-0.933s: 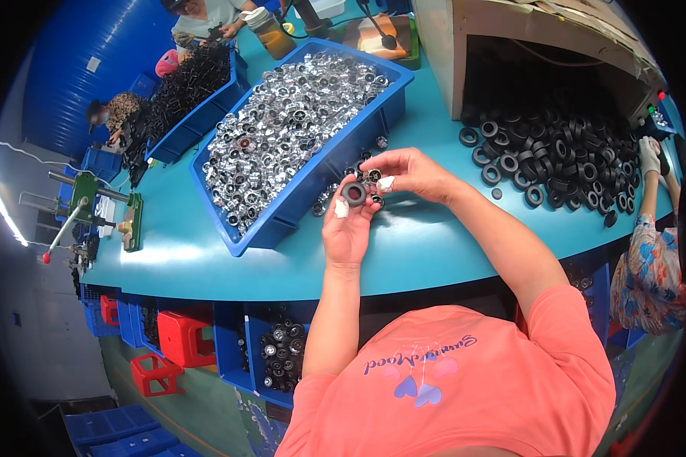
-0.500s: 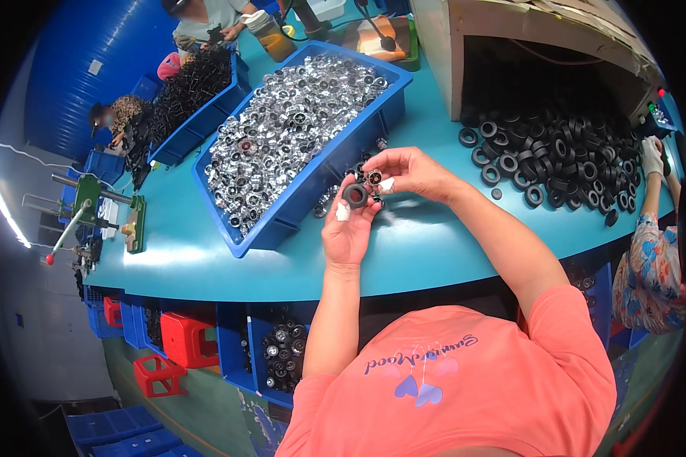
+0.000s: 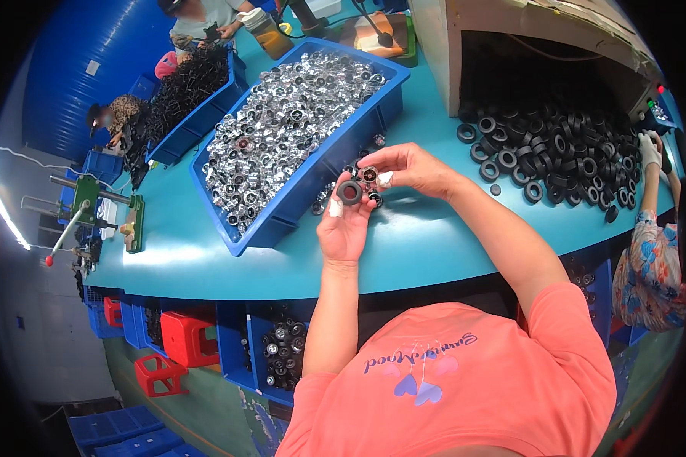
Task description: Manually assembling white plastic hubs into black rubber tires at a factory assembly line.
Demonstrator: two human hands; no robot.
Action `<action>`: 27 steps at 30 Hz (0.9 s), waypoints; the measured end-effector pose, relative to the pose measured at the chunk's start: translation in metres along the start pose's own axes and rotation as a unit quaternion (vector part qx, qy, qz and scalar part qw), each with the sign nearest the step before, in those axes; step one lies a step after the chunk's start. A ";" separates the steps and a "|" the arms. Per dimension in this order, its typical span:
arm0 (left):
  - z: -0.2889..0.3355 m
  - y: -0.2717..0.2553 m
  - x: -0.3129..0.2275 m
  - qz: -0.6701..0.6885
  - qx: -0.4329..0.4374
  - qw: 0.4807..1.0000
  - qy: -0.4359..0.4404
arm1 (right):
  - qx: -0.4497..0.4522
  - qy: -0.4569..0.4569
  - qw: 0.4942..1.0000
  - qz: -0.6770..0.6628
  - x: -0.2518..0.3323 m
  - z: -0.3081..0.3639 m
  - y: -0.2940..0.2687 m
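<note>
My left hand, palm up, has its fingers curled round a small black rubber tyre with an open middle. Close against it, my right hand pinches a small wheel hub with a dark, spoked face. White wrapping covers a fingertip on each hand. Beneath and behind the hands, a few loose hubs lie on the teal table, partly hidden by my fingers. Just beyond stands a blue bin heaped with shiny chrome hubs.
A pile of black tyres spreads from a box-like opening at right, near a co-worker's gloved hand. Left stand a green hand press and a bin of black parts, with other people beyond. Red stools sit below the table.
Both hands have shifted very slightly up and left in the picture along with the surroundings. The tyre and hub stay in the same grips.
</note>
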State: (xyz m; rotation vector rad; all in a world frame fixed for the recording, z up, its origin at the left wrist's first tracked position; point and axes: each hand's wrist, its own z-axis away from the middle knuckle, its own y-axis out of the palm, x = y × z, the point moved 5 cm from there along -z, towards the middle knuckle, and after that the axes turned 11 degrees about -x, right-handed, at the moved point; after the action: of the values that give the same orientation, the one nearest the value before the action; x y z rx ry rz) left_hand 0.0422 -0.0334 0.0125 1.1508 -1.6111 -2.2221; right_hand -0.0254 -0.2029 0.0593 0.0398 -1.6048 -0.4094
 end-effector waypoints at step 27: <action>0.002 0.003 0.001 -0.042 -0.031 0.998 0.024 | 0.000 -0.007 1.000 0.015 -0.001 0.001 0.006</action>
State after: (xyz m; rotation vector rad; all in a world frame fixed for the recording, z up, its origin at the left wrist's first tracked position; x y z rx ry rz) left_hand 0.0396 -0.0338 0.0153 1.2669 -1.4910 -2.2612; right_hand -0.0250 -0.1968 0.0595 0.0134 -1.6179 -0.3868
